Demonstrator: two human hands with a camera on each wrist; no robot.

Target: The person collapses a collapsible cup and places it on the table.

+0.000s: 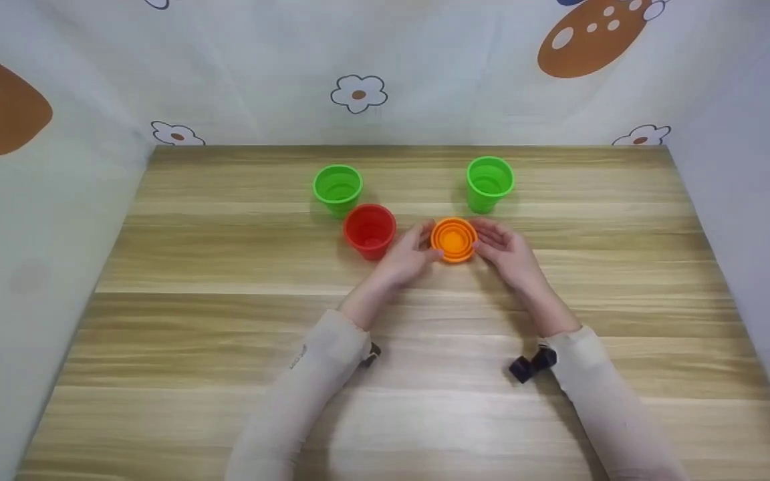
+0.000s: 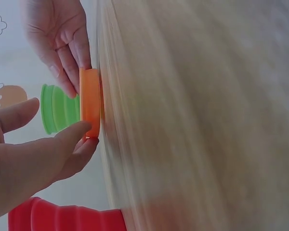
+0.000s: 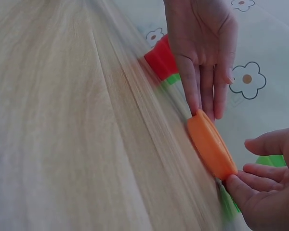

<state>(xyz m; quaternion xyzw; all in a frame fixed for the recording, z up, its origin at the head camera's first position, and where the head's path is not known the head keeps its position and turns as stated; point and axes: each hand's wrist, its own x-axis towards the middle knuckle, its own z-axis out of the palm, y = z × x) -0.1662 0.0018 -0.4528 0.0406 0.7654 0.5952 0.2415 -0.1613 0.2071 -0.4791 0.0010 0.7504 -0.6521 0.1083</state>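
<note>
An orange collapsible cup, squashed down into a low disc of concentric rings, is between my two hands. My left hand holds its left side, and my right hand holds the right. In the left wrist view the orange cup is low over the wooden table, fingertips at both ends. The right wrist view shows the same low orange rim tilted in the picture, gripped at its edges. Just left of my left hand stands a red cup, upright and extended.
Two green cups stand extended near the back: one behind the red cup, another behind my right hand. A patterned white cloth hangs behind the wooden table. Light side panels border it.
</note>
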